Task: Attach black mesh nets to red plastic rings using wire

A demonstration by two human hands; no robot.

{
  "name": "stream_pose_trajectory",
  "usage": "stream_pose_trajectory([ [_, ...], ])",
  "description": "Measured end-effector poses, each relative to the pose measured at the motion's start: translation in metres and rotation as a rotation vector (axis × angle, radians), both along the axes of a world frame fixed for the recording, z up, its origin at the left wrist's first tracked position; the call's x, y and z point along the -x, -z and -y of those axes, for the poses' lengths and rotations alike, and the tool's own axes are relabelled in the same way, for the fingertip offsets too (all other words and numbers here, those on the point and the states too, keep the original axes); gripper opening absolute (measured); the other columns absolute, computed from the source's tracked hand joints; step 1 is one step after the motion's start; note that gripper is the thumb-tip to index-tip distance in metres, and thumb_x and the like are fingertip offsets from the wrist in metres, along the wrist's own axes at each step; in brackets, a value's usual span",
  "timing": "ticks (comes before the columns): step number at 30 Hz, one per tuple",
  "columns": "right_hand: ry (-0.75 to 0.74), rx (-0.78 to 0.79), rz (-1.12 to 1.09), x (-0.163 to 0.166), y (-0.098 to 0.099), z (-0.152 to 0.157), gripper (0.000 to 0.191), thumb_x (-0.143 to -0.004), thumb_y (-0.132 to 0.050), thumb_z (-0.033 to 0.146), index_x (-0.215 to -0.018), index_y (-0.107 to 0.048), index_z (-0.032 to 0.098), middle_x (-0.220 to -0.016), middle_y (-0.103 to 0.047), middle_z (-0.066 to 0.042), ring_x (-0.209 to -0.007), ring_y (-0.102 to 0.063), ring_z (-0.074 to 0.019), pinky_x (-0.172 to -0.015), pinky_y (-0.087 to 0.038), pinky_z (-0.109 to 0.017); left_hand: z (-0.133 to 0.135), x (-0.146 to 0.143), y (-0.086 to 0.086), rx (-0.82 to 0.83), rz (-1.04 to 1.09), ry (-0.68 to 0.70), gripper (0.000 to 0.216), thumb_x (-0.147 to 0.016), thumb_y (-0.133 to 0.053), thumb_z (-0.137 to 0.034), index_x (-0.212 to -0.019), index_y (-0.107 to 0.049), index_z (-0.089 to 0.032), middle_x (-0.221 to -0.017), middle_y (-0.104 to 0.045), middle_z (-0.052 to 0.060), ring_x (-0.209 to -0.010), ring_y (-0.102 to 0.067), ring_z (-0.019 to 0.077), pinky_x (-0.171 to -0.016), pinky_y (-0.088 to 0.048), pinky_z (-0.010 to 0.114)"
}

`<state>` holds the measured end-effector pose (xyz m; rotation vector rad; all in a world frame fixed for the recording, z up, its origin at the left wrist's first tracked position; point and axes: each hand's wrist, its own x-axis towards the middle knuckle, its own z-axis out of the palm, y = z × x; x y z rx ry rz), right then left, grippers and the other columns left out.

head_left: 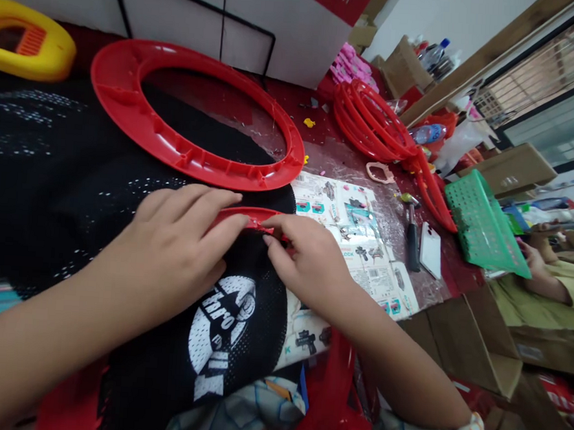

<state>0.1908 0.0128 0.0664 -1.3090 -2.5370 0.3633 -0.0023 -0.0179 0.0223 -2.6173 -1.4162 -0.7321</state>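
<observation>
My left hand (181, 238) rests over a red plastic piece (255, 214), its fingers bent onto the left part of it. At the piece's right end, my right hand (306, 258) pinches the edge between thumb and fingers; my fingers cover much of the piece. Beneath both hands lies black mesh fabric (253, 362) with a white printed logo. A large red plastic ring (193, 160), ribbed on its upper face, lies on the fabric just beyond my hands.
A yellow plastic part (58, 52) lies far left. Red rings (370, 126) are stacked at the back right. A printed card sheet (381, 266), a black-handled hammer (412, 239) and a white phone (431, 250) are to the right. Another person's hand (534, 266) touches a green basket (485, 224).
</observation>
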Motion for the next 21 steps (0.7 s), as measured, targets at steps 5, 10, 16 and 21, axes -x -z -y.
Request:
stream_pose_trajectory([
  [5,0.048,-0.022,-0.075,-0.004,0.004,-0.008,0.014,-0.082,-0.053,0.013,-0.089,-0.065,0.015,-0.077,-0.067,-0.003,-0.07,-0.057,-0.0137,-0.068,-0.042,-0.026,-0.003,-0.004,0.015,0.092,0.129,0.117,0.043,-0.083,-0.042,-0.005,-0.125,-0.048,-0.007,-0.131,-0.046,0.023,-0.124,-0.047,0.0366,-0.1,-0.045,0.052],
  [10,0.134,0.066,-0.196,-0.007,0.008,-0.01,0.018,-0.081,-0.054,0.013,-0.095,-0.063,0.017,-0.082,-0.067,-0.001,-0.073,-0.061,-0.0129,-0.069,-0.044,-0.025,-0.003,-0.004,0.018,0.129,0.063,0.119,0.05,-0.082,-0.042,-0.005,-0.131,-0.045,-0.015,-0.132,-0.045,0.018,-0.12,-0.049,0.0343,-0.098,-0.046,0.052],
  [16,0.119,0.045,-0.141,-0.007,0.011,-0.013,0.017,-0.082,-0.052,0.015,-0.095,-0.063,0.016,-0.081,-0.067,-0.002,-0.073,-0.059,-0.0138,-0.069,-0.043,-0.026,-0.003,-0.003,0.02,0.105,0.047,0.108,0.051,-0.082,-0.044,-0.006,-0.131,-0.046,-0.019,-0.124,-0.047,0.016,-0.11,-0.054,0.0328,-0.09,-0.048,0.051],
  [21,0.091,0.018,-0.09,-0.009,0.013,-0.012,0.016,-0.083,-0.051,0.013,-0.093,-0.063,0.016,-0.077,-0.065,-0.002,-0.071,-0.057,-0.0136,-0.068,-0.041,-0.026,-0.002,-0.004,0.02,0.089,0.018,0.102,0.05,-0.082,-0.045,-0.007,-0.13,-0.051,-0.019,-0.115,-0.051,0.015,-0.1,-0.056,0.0305,-0.084,-0.048,0.048],
])
